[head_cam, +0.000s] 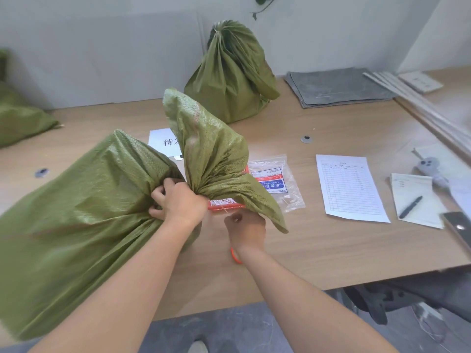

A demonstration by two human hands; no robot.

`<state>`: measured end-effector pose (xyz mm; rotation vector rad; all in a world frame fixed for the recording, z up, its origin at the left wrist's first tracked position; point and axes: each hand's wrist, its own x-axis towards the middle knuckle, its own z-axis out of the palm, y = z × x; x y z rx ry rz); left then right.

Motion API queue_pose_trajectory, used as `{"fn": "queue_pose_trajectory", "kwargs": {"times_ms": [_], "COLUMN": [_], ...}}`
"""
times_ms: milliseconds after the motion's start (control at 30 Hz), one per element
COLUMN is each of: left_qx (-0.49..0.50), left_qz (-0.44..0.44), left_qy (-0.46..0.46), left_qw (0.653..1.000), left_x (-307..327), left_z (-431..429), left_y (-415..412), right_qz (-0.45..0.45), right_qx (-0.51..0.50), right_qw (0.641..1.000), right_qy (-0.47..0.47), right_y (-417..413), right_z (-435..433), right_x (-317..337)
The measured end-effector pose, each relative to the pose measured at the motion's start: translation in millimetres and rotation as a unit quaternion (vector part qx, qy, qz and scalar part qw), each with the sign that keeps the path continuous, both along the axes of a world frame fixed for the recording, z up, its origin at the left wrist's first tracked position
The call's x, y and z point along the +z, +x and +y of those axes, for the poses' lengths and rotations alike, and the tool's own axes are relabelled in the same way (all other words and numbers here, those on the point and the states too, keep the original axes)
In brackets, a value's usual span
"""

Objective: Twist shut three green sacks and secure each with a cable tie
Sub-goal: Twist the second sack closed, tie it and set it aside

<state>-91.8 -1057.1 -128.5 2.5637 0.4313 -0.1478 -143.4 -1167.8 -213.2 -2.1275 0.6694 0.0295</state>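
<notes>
A large green woven sack (84, 220) lies on the wooden table (318, 250) in front of me, its mouth gathered into a twisted neck with the loose top (204, 138) fanning upward. My left hand (175, 202) grips that neck. Just right of it, my right hand (246, 230) pinches the thin white cable tie (224, 209) that runs up to the neck. A second green sack (229, 77) stands upright at the back, tied at its top. A third green sack (17, 118) lies at the far left edge.
A clear bag of cable ties (275, 182) lies under the sack's flap. To the right are a printed form (349, 187), a notepad with a pen (410, 207), a phone (458, 228) and a grey folded cloth (336, 85). A chair (397, 299) sits below the table edge.
</notes>
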Motion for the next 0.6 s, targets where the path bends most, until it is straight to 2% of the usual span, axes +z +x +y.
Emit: {"fn": "queue_pose_trajectory", "kwargs": {"times_ms": [133, 267, 300, 367, 467, 600], "left_qx": [0.006, 0.027, 0.031, 0.036, 0.031, 0.016], "left_qz": [0.004, -0.002, -0.003, -0.001, -0.004, -0.026], "left_qy": [-0.022, -0.083, -0.097, -0.128, -0.175, -0.285], "left_qw": [1.0, 0.996, 0.995, 0.991, 0.984, 0.958], "left_x": [29, 73, 83, 103, 120, 92], "left_z": [25, 56, 65, 82, 115, 173], "left_y": [-6, -15, -15, -16, -10, 32], "right_qz": [-0.031, -0.027, -0.049, -0.085, -0.089, -0.102], "right_qx": [0.019, 0.048, 0.047, 0.08, 0.15, 0.19], "right_qw": [0.998, 0.989, 0.987, 0.981, 0.974, 0.971], "right_qy": [0.054, 0.135, 0.149, 0.154, 0.142, 0.105], "right_y": [13, 21, 23, 23, 28, 43], "right_z": [21, 49, 58, 77, 102, 141], "right_x": [50, 98, 111, 143, 183, 200]}}
